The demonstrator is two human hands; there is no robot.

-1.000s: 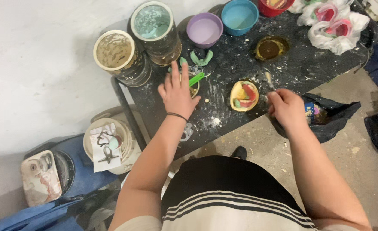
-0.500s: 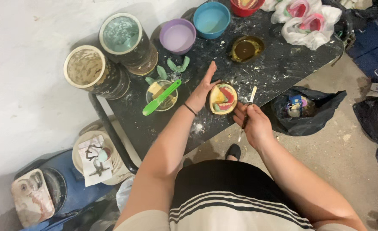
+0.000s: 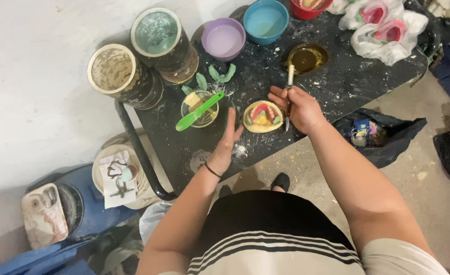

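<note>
Table (image 3: pixel 337 91): we note dark top, powder-spattered.
Left hand (image 3: pixel 228 140): fingers straight, grasping nothing, at 8 o'clock of the mould.
Right hand (image 3: pixel 299 107): clenched round thin tool (image 3: pixel 288 94).
Mould (image 3: pixel 262 116): yellow, between hands near table edge; we judge a nudge could drop it.

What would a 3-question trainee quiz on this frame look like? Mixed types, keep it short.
1. True or false: the right hand holds a slim tool upright beside the yellow mould.
2. Which colour is the spatula lying across the small cup? A) red B) green C) blue
3. Fill in: the left hand is open, fingers straight, just ____ of the mould in the picture.

Key: 1 true; 2 B; 3 left
</note>
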